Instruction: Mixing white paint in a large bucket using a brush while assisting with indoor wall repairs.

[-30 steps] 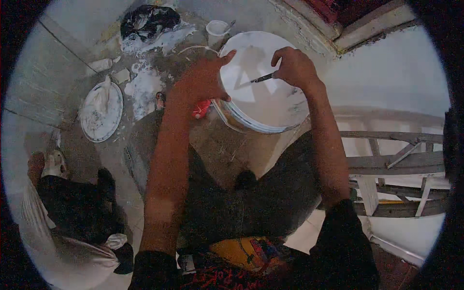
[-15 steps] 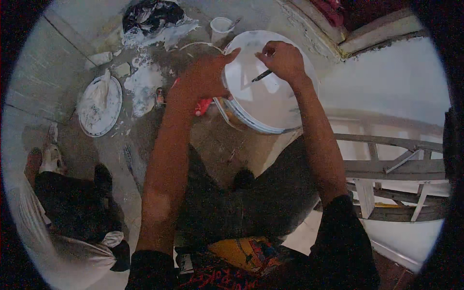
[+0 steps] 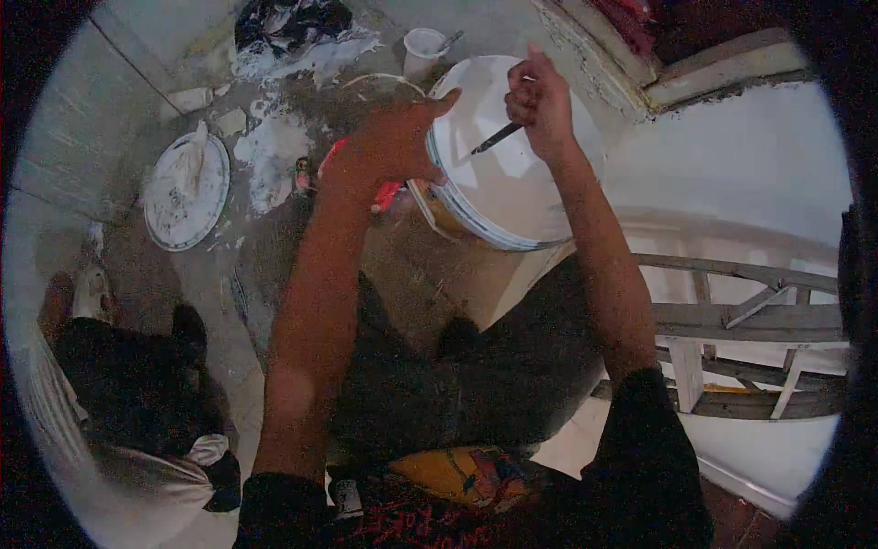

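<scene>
A white round bucket [image 3: 501,197] stands in front of me, tipped slightly toward me, its pale top crossed by shadows. My left hand [image 3: 393,137] holds the bucket's left side, thumb on the rim and fingers lower down. Over the bucket's right part, my right hand [image 3: 541,105] is closed around a slim dark pen-like tool [image 3: 497,138], its index finger pointing up and away. The tool's tip is over the white top; whether it touches cannot be made out. Something red [image 3: 388,196] shows from beneath my left hand, mostly hidden.
A white lid [image 3: 187,206] with a smeared pale lump lies on the floor at left. Beyond are a white cup [image 3: 423,50] with a stick and a black bag [image 3: 288,32] amid white spills. Grey wooden frames [image 3: 750,320] stand at right. Another person's dark-clothed leg [image 3: 137,384] is lower left.
My right hand has turned upright with its index finger now raised, and the dark tool has shifted slightly. My left hand keeps its place on the bucket.
</scene>
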Tool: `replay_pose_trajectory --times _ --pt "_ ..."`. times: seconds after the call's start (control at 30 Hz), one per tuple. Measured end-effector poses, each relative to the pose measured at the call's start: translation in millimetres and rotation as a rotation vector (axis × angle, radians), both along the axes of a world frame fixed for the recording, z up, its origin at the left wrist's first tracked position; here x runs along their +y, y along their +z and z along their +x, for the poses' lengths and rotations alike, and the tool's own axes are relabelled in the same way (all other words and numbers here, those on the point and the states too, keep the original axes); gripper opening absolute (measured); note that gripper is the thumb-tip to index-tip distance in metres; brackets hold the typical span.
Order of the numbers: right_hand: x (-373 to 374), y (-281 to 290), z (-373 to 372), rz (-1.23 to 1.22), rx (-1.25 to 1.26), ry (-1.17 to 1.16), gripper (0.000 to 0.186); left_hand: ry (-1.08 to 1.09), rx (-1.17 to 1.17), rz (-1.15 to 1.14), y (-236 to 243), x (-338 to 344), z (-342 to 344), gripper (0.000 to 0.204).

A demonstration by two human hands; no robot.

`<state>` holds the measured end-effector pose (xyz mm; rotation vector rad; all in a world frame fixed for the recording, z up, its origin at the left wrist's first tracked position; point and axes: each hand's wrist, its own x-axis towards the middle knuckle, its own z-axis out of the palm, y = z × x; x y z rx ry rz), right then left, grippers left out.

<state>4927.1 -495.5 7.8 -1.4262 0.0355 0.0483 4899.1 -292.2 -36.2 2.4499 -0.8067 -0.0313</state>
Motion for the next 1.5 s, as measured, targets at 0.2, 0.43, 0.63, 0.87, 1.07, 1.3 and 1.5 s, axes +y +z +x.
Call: replay_pose_trajectory --times 0.2,0.43,0.63,0.87,1.07,1.3,1.5 --pt "-14 15 -5 0.131 0.063 -0.002 0.055 -0.033 0.078 -0.006 16 -3 -2 0.105" --pt "-17 10 -7 -0.719 0.016 -0.053 0.047 -0.043 0.088 -0.048 16 -1 0 0.101" --pt "-4 -7 -1 -0.796 -0.532 -0.388 0.044 -0.05 -0.095 0.018 5 -5 0 0.098" --pt "11 4 -5 -0.296 -0.228 -0.198 0.037 -0.06 0.012 -0.044 4 2 -5 0.093" --pt "-35 -14 3 -0.755 -0.139 0.042 0.036 -0.075 -0.101 -0.1 8 -6 -6 0.093" --pt "-31 22 -26 -1.807 0.182 0.27 0.037 0.005 0.127 -0.01 14 -4 -8 0.102" --pt "-52 17 -22 -1.233 0.038 0.367 0.016 0.002 0.072 0.004 12 -5 -10 0.109"
